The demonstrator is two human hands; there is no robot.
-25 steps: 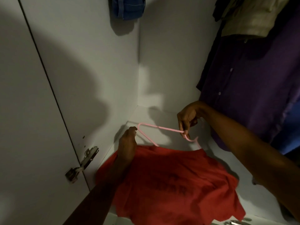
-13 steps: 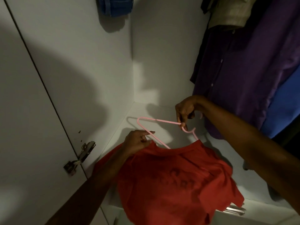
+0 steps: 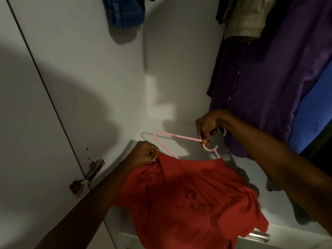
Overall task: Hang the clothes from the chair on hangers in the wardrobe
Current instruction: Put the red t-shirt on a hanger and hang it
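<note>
A red shirt [image 3: 190, 198] with a faint print lies spread over the white wardrobe shelf [image 3: 251, 169]. A thin pink hanger [image 3: 172, 137] sticks out from under its upper edge, the lower part hidden inside the cloth. My left hand [image 3: 143, 155] grips a bunched fold of the shirt's upper left edge. My right hand [image 3: 206, 128] pinches the hanger near its neck, just above the shirt; the hook curls behind my wrist.
A purple buttoned shirt [image 3: 269, 83] hangs at the right beside a blue garment [image 3: 314, 112] and a beige one [image 3: 246, 17]. Blue denim [image 3: 125, 11] hangs at top. The open white door [image 3: 32, 123] with a metal hinge [image 3: 88, 175] stands left.
My left hand has gone from lying on the shirt to gripping and bunching its upper edge. The hanger shifted slightly in my right hand, and the view has tilted.
</note>
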